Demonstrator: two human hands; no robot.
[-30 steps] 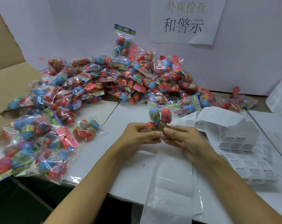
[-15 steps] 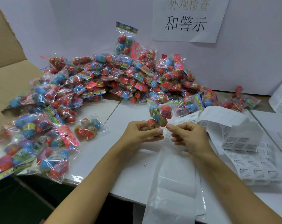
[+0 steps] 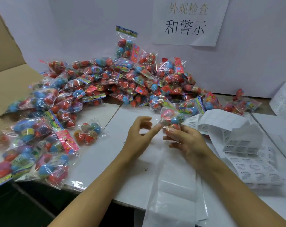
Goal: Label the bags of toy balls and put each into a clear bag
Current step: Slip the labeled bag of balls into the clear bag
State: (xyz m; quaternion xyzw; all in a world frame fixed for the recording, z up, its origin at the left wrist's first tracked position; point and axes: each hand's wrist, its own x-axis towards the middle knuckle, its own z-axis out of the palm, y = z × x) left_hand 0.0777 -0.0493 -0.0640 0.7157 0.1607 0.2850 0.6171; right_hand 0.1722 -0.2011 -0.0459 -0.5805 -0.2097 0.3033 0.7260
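My right hand (image 3: 186,141) grips the lower end of a small bag of toy balls (image 3: 171,117), red and blue balls in clear film, held up above the white table (image 3: 106,154). Just left of it, my left hand (image 3: 139,133) is off the bag, its fingers loosely spread and blurred, one fingertip reaching toward the bag's bottom. A stack of clear bags (image 3: 173,190) lies flat under my right forearm. Sheets of small white warning labels (image 3: 247,163) lie to the right.
A big heap of ball bags (image 3: 122,82) fills the back and left of the table. One separate bag (image 3: 88,132) lies left of my hands. A white wall with a paper sign (image 3: 188,20) stands behind. A cardboard flap (image 3: 6,66) is at far left.
My left hand has let go of the bag and opened. My right hand has shifted the bag a little up and to the right, now holding it alone.
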